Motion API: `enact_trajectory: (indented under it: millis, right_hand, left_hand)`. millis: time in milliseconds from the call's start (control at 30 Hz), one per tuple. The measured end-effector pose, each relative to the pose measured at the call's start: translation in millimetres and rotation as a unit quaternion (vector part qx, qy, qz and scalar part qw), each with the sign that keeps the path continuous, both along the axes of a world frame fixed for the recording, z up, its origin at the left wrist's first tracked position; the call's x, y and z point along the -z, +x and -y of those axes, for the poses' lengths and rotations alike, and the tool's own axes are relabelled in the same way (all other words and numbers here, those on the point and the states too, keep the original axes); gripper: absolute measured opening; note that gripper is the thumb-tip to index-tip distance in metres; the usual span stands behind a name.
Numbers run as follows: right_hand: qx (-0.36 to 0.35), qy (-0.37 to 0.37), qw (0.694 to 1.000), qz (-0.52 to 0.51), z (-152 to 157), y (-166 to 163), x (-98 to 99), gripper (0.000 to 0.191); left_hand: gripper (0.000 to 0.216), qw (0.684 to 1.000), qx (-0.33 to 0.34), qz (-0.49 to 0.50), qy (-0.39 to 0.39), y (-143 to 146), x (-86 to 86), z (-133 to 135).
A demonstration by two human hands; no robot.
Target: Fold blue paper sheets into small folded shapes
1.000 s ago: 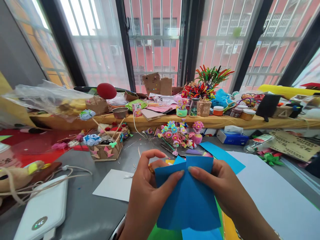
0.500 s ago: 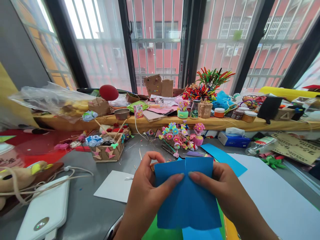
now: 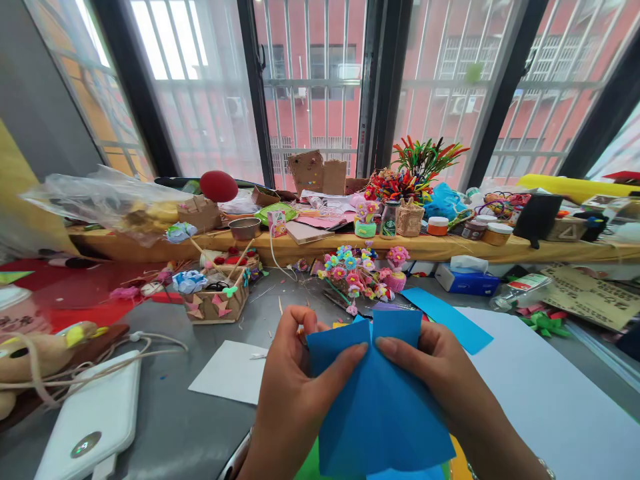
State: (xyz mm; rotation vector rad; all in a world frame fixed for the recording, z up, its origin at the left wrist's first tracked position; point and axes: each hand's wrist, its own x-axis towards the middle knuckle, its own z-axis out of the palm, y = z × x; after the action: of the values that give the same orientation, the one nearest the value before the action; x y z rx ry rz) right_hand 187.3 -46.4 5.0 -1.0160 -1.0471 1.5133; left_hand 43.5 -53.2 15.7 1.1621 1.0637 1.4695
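A sheet of blue paper [image 3: 383,413] is held up in front of me, with a short split at the middle of its top edge. My left hand [image 3: 305,380] pinches the paper left of the split, thumb on the near face and fingers behind. On the other side, my right hand [image 3: 435,373] grips it the same way, its thumb close beside the split. Below the held sheet, parts of green, blue and orange-yellow paper show; the sheet and my hands cover most of them.
White paper [image 3: 545,380] and a blue strip [image 3: 455,320] lie to the right. A white card [image 3: 227,373] and a white power bank [image 3: 95,420] with cables are on the left. Behind stand a cardboard box [image 3: 217,300], craft flowers [image 3: 355,273] and a tissue box [image 3: 467,277].
The split at the paper's top edge has widened, and its two top flaps now slant apart. The lower part of the sheet has swung slightly right and down.
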Motion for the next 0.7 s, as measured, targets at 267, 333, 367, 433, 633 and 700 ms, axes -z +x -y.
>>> enact_trajectory:
  millis: [267, 333, 367, 433, 633, 700]
  right_hand:
    - [0.095, 0.049, 0.991, 0.082, 0.9, -1.9, 3.2, 0.032]
    - [0.100, 0.060, 0.990, 0.083, 1.0, -0.8, 2.0, 0.030]
    - [0.100, 0.065, 0.989, 0.086, 1.1, -0.3, 1.1, 0.029]
    - [0.098, 0.076, 0.988, 0.097, 1.6, 0.2, -0.5, 0.027]
    - [0.107, 0.085, 0.980, 0.146, 3.0, -1.6, -0.6, 0.026]
    - [0.112, 0.086, 0.978, 0.153, 3.0, -2.3, 0.4, 0.027]
  left_hand:
    - [0.044, 0.997, 0.061, 0.006, -0.040, -3.1, -3.9, -2.3]
    - [0.047, 0.997, 0.071, 0.003, -0.038, -3.1, -3.5, -3.2]
    - [0.047, 0.997, 0.071, 0.002, -0.037, -3.0, -3.2, -3.4]
    - [0.044, 0.998, 0.060, -0.003, -0.032, -2.7, -2.6, -3.4]
    - [0.040, 0.999, 0.030, -0.036, -0.019, -1.7, -1.8, -3.3]
    - [0.040, 0.999, 0.022, -0.038, -0.016, -0.8, -1.5, -3.6]
